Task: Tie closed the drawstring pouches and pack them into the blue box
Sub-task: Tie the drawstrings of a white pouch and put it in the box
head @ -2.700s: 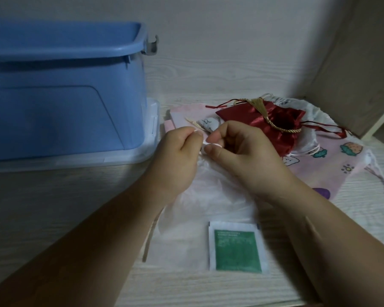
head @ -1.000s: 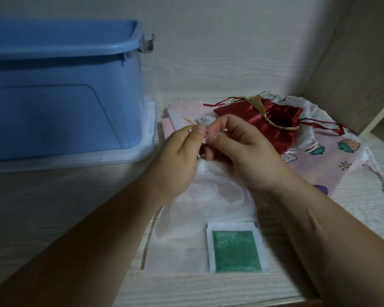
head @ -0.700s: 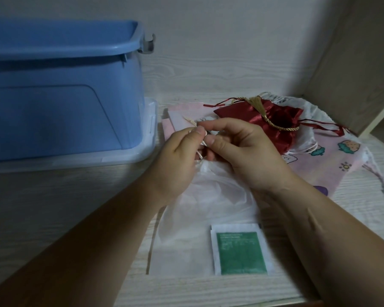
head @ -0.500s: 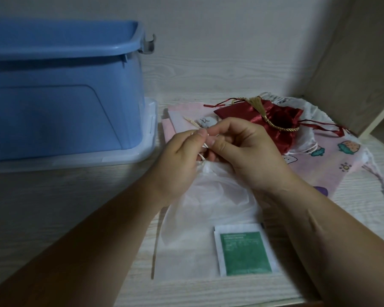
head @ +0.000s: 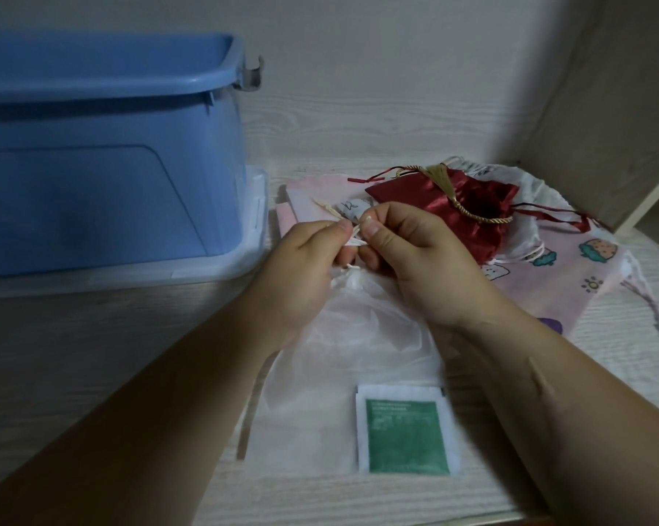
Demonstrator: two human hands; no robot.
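- A pale wood-grain table (head: 92,354) against a matching wall, in dim light, serves as the workplace.
- Far left, the blue box (head: 103,165) stands open-topped on a clear lid (head: 206,273); its inside is hidden from this angle.
- The left hand (head: 301,267) holds a narrow grip, thumb and forefinger pinching the white cord (head: 356,241) just above the neck of the sheer pouch (head: 350,343).
- The right hand (head: 422,260) mirrors it, pinching another strand, its fingertips almost touching the left's.
- Over the past few seconds both hands have stayed at the neck. Short loops of cord now show between the fingertips where little cord showed before, and the pouch has slid slightly to the right.
- That suggests the knot is being formed but not yet pulled tight, so this pouch is some way from the box.
- The pouch lies flat below both grips and runs toward the person, its gathered neck touching the fingers. A green sachet (head: 405,436) seems to sit inside its near end.
- To the right, a red pouch (head: 468,218) with a gold cord gapes open on a pink pouch (head: 571,282). Both look untied and lie well apart from the box.
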